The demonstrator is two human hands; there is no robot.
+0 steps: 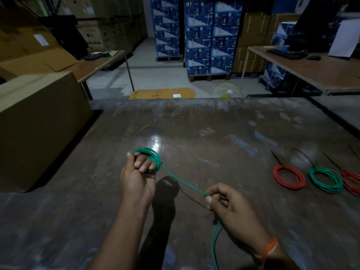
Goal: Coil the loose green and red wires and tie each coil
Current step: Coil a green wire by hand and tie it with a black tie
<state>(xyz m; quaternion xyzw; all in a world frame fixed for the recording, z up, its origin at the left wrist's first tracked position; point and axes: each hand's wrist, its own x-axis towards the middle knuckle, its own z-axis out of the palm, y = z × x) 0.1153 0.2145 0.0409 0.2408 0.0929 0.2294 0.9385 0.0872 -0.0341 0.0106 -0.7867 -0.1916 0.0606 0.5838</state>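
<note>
Winding is under way at centre frame: your left hand (138, 172) grips the green coil (150, 159), fingers curled through its loops, holding it just above the worn metal table (194, 121). Your right hand (229, 203), lower right of centre, pinches the loose green wire (185, 184) between thumb and fingertips; the strand runs taut from the coil to that pinch, then drops out of the bottom of the frame.

At right of frame, three finished coils lie on the table, each appearing to carry a black tie: a red coil (289, 177), a tied green coil (325, 182) just beside it, and a second red coil (351, 182) partly cut off by the frame edge.

Risks noted, as judgement:
- Your left fingers hold many turns at once. Relax them and the loops will likely spring apart.
- The trailing wire below cannot be seen. A snag or kink there would jerk the strand from your pinch.
- Uneven tension would give loops of unequal size, making the tie sit badly.
- No spare tie is clearly visible near your hands.
</note>
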